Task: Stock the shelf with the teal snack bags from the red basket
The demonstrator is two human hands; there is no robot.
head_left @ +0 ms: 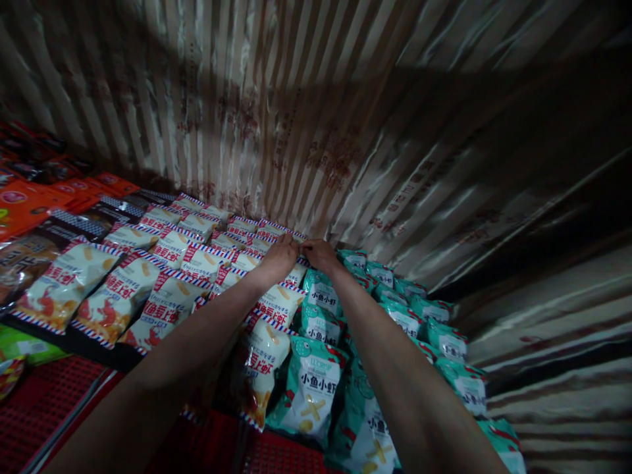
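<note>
Both arms reach forward over rows of snack bags, and the hands meet near the back row. My left hand (pixel 282 255) has its fingers curled closed at the upper edge of a white snack bag (pixel 295 275) with a striped border. My right hand (pixel 320 254) is closed right beside it, fingertips nearly touching the left ones. What lies between the fingertips is too dark and small to make out. Just below the right hand stand teal snack bags (pixel 320 293). More white bags with red lettering (pixel 170 247) lie to the left of my left hand.
A pleated plastic sheet (pixel 276 131) hangs behind the bags and down the right side. Orange packets (pixel 34 201) and dark brown packets (pixel 74 227) lie at far left. Red perforated crates (pixel 49 408) and a green packet (pixel 34 345) are at the lower left.
</note>
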